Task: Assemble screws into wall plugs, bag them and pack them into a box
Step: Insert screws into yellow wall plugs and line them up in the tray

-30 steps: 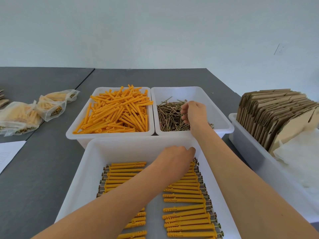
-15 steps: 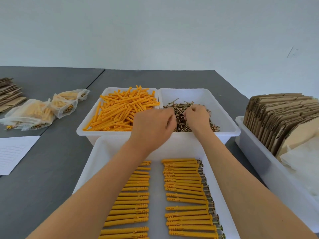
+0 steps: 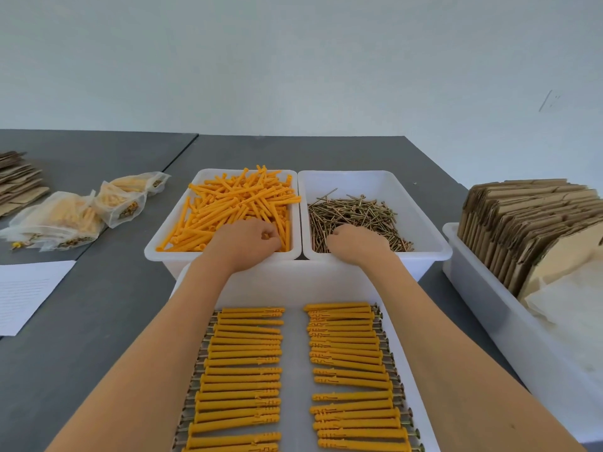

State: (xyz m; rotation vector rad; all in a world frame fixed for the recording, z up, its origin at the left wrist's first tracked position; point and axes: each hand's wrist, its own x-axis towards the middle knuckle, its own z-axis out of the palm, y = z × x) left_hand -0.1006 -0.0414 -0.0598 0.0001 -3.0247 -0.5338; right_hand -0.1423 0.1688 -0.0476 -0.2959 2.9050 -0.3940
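Our left hand (image 3: 245, 240) pinches an orange wall plug (image 3: 266, 236) in its bin; right hand (image 3: 354, 240), fingers curled, digs into screws (image 3: 355, 212), grip unclear.

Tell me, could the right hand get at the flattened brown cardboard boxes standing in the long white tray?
Probably yes. The right hand is in the white tub of brass screws, and the flattened brown cardboard boxes stand uncovered in the long white tray just beside it, with nothing between.
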